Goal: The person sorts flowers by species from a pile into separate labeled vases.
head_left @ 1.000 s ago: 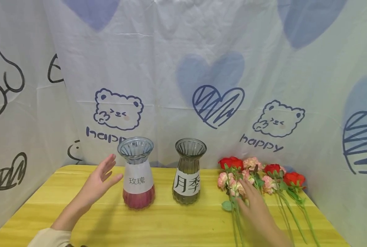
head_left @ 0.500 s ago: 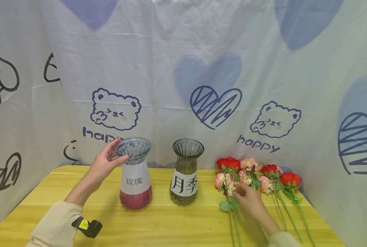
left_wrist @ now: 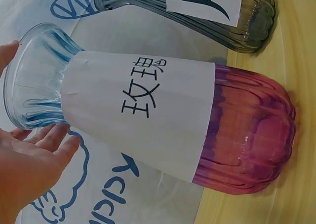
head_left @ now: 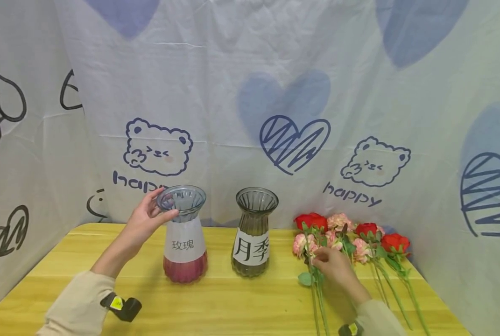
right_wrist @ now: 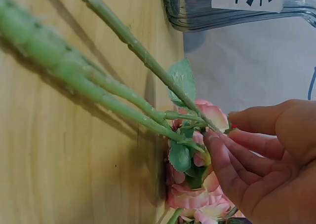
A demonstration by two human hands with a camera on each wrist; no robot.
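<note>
My left hand (head_left: 142,224) holds the flared neck of a glass vase (head_left: 185,240), thumb at the front of the rim and fingers behind. This vase is bluish at the top and pink at the base, with a white label of black characters. In the left wrist view the fingertips (left_wrist: 61,140) lie under the neck. My right hand (head_left: 335,268) pinches a thin green flower stem (right_wrist: 133,45) between thumb and fingers, just below the blossoms. Pink flowers (right_wrist: 197,197) sit behind these fingertips; which blossom the stem bears I cannot tell.
A smoky grey labelled vase (head_left: 251,247) stands right of the pink-based one. Red roses (head_left: 310,220) and pink flowers (head_left: 362,251) lie at the table's right, stems towards me. A printed white cloth (head_left: 228,102) hangs behind the yellow wooden table (head_left: 233,308).
My left hand has moved right and taken hold of the vase's neck. My right hand has gone from spread over the flowers to pinching a stem. Both vases stay in place.
</note>
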